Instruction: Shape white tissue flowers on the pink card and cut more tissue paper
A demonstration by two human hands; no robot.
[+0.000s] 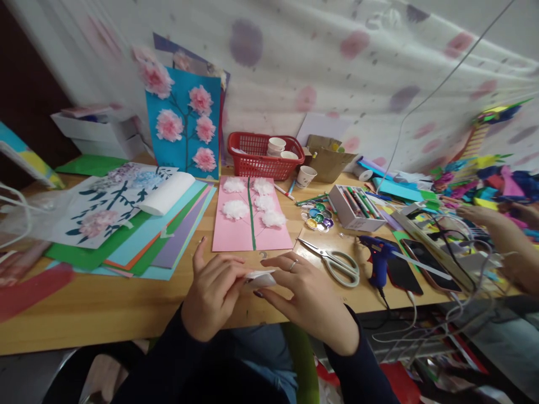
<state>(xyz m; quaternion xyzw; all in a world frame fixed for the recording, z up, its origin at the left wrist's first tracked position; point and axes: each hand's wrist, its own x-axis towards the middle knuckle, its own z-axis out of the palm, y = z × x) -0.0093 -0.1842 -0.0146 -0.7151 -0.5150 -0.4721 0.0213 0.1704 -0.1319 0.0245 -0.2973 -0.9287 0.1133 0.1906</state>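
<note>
A small folded piece of white paper or tissue is held between my two hands, over the table's front edge. My left hand pinches its left end, index finger raised. From the right, my right hand, with a ring on one finger, grips the other end between thumb and fingers. Just beyond lies a pink sheet with a green stem line and several fluffy white flowers on it. Grey-handled scissors rest to the right of the sheet, blades slightly apart.
A blue glue gun and phones with cables lie right. Behind are a red basket, a paint palette and a marker box. Coloured sheets are stacked left. Another person's hand is at far right.
</note>
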